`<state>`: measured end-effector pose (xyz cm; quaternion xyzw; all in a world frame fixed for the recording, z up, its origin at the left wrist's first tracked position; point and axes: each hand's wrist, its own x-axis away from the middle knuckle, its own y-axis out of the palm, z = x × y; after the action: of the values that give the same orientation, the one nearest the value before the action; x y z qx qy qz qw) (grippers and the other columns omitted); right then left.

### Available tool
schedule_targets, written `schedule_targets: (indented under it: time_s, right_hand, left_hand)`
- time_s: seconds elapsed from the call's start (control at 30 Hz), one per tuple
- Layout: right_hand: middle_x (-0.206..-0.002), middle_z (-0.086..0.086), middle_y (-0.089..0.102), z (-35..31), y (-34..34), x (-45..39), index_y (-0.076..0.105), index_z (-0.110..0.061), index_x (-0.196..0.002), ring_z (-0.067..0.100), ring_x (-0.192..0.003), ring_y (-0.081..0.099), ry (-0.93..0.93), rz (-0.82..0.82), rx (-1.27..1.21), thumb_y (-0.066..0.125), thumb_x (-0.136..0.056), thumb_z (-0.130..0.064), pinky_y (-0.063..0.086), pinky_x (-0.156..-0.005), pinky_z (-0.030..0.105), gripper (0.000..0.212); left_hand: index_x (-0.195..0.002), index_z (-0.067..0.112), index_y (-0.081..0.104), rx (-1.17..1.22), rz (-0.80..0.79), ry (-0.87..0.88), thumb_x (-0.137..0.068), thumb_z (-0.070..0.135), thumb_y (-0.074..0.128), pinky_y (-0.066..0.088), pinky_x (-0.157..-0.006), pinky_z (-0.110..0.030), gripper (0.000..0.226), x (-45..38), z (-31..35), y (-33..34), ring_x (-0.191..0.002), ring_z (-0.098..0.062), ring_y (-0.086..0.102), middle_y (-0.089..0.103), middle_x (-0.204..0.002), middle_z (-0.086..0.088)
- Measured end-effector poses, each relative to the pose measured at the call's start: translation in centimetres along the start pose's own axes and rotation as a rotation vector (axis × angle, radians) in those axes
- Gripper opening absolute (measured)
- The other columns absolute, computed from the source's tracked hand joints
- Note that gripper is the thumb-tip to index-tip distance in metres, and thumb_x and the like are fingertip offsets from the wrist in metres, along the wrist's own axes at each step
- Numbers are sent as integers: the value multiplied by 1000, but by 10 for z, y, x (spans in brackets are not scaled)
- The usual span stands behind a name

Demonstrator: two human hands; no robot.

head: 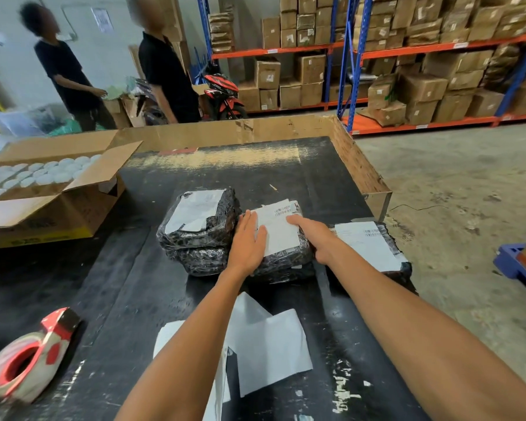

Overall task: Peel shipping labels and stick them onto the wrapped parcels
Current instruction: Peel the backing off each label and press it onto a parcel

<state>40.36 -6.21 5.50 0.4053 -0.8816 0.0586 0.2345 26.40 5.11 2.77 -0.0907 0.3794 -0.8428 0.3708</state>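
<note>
Three black wrapped parcels lie on the black table (286,165). On the middle parcel (289,262) a white shipping label (281,227) lies flat. My left hand (248,243) presses flat on the label's left edge, fingers apart. My right hand (315,235) presses its right edge with fingers stretched forward. The left parcel (201,232) carries a label (195,212), and it sits on another black bundle. The right parcel (389,256) also carries a label (368,244). White paper sheets (268,344) lie on the table near me, partly under my forearms.
A red-and-white tape dispenser (28,360) lies at the near left. An open cardboard box (52,189) with white round lids sits at the far left. A cardboard wall (359,168) rims the table's far and right sides. Two people stand behind; shelves of boxes fill the background.
</note>
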Motion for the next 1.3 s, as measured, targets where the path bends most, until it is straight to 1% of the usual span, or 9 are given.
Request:
schedule_targets:
  time_s: [0.1, 0.27, 0.4, 0.6, 0.8, 1.0, 1.1, 1.2, 1.3]
  right_hand:
    - [-142, 6, 62, 5, -3, 2, 49, -15, -147, 28, -127, 61, -30, -32, 28, 82, -76, -48, 48, -110, 49, 85]
    - [-113, 3, 78, 13, -18, 14, 64, -19, -117, 23, -104, 74, -72, -131, 1, 83, -85, -22, 61, -88, 44, 37]
    - [-116, 8, 76, 21, -13, 17, 64, -14, -123, 26, -106, 73, -97, -75, -115, 78, -87, -11, 61, -85, 43, 39]
    - [-118, 7, 71, 23, 3, 17, 61, -27, -126, 28, -99, 68, -75, 55, -251, 76, -74, -21, 58, -54, 35, 55]
    - [-127, 3, 68, 37, 7, 16, 53, -29, -139, 28, -114, 66, -196, 71, -317, 77, -72, -22, 60, -89, 51, 71]
    - [-121, 8, 74, 42, -4, 19, 62, -22, -131, 27, -105, 72, -195, 20, -454, 65, -91, -11, 61, -72, 39, 41]
    - [-120, 11, 73, 39, -9, 18, 64, -15, -125, 31, -110, 68, -116, 59, -497, 61, -95, -16, 61, -83, 46, 31]
    - [-101, 12, 76, 38, -12, 20, 67, -13, -107, 30, -93, 70, -45, 74, -604, 61, -95, -20, 62, -69, 44, 15]
    - [-104, 16, 68, 35, -13, 20, 62, -12, -104, 31, -95, 65, -45, 76, -770, 59, -94, -23, 60, -80, 47, 16]
  left_hand:
    - [-160, 13, 19, 12, -2, -5, -108, 39, 30, 4, -119, -25, 59, -2, -2, -1, -155, -13, 5, 10, -169, 1]
    - [-160, 13, 22, 6, -24, 7, -109, 35, 31, 7, -123, -29, 56, -4, 3, -2, -156, -15, 6, 11, -169, -1]
    - [-159, 12, 22, -2, -30, 17, -109, 34, 32, 8, -124, -32, 56, -4, 6, -3, -156, -16, 6, 12, -169, -2]
    - [-157, 15, 31, 184, 4, -38, -108, 32, 39, 12, -121, -28, 53, -1, 4, -7, -155, -13, 11, 18, -168, 2]
    - [-157, 18, 34, 249, 23, -27, -108, 31, 40, 15, -117, -24, 50, 2, 2, -5, -153, -10, 14, 21, -167, 5]
    - [-155, 25, 37, 344, 71, 2, -105, 29, 48, 21, -117, -31, 51, 3, 7, -5, -152, -11, 17, 19, -167, 8]
    - [-152, 32, 41, 754, 26, -214, -105, 37, 48, 34, -117, -42, 48, 4, 16, -6, -145, -21, 39, 38, -160, 5]
    - [-151, 29, 43, 1204, -27, -336, -107, 45, 37, 40, -113, -47, 47, 6, 13, 1, -132, -25, 54, 57, -141, 6]
    - [-151, 16, 42, 1154, 2, -372, -110, 33, 31, 38, -116, -37, 46, 12, 9, 14, -129, -22, 54, 54, -147, -7]
